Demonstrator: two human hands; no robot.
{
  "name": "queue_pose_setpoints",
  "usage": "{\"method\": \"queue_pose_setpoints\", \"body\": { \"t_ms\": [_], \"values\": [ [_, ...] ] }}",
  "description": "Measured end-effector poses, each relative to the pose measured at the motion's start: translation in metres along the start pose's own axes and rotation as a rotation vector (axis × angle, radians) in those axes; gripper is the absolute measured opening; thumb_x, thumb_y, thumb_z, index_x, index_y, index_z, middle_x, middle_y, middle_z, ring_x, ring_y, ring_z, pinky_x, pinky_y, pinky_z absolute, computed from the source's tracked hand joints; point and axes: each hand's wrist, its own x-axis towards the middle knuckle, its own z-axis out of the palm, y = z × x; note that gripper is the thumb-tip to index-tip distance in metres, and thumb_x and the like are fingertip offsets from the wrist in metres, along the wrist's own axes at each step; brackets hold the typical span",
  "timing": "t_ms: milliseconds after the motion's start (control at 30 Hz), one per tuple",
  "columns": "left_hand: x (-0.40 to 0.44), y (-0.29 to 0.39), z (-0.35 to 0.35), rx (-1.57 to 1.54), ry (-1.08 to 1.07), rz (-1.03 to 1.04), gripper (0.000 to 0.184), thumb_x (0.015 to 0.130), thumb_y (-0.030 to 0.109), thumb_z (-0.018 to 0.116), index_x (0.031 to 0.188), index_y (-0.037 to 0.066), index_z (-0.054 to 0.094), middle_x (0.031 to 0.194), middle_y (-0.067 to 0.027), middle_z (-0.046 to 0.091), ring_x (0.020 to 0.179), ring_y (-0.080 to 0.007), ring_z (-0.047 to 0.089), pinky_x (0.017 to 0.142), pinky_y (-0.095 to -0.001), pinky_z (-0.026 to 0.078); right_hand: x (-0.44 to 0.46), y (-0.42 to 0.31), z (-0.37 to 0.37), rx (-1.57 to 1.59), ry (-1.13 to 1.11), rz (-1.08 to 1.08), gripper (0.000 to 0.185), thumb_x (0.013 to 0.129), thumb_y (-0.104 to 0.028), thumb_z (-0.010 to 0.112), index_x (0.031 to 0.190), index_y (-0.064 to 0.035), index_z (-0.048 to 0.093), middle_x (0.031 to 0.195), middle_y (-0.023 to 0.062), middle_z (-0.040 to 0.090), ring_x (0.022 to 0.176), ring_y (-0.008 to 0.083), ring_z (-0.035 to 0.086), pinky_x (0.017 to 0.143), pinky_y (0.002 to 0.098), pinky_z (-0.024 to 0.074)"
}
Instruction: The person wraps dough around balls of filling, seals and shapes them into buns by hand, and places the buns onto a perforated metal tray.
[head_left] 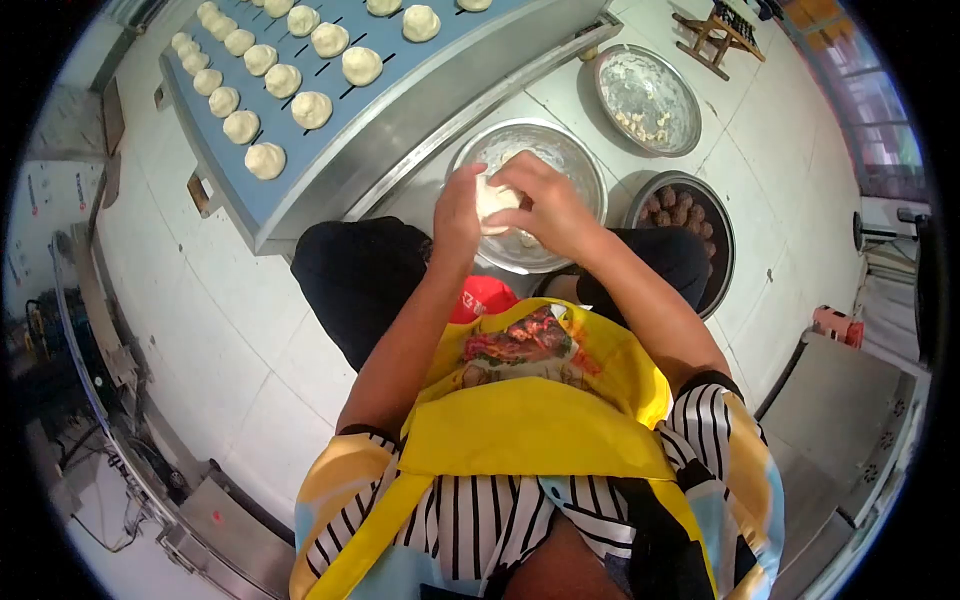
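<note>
Pale floor tiles (pixel 230 330) spread beneath a round, shiny metal bowl (pixel 592 178), over which both bent forearms converge, the left hand (pixel 459 212) and right hand (pixel 552 205) grasping a rounded, soft-looking, creamy-white dough lump (pixel 491 199) from either side, its outer edges partly covered and its underside out of sight.

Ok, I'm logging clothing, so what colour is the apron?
The apron is bright yellow, with a printed picture on it; the head view shows it best.

A small food workshop — metal-framed blue tray (pixel 330 108) of dough balls (pixel 362 66), steel bowls (pixel 649 92) on floor tiles (pixel 262 318).
</note>
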Motion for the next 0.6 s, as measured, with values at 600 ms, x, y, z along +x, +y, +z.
{"method": "queue_pose_setpoints", "body": {
  "t_ms": [600],
  "values": [
    [-0.012, 0.059, 0.026, -0.037, -0.115, -0.480, 0.070, 0.086, 0.064, 0.047, 0.126, 0.007, 0.048, 0.113, -0.0113, 0.057, 0.105, -0.0226, 0.056, 0.078, -0.0409, 0.051, -0.012, -0.015, 0.014, 0.051, 0.187, 0.203, 0.064, 0.073, -0.039, 0.075, 0.116, 0.0037, 0.055, 0.122, 0.0214, 0.056, 0.110, 0.0359, 0.057, 0.092, 0.0388, 0.0452]
  ]
}}
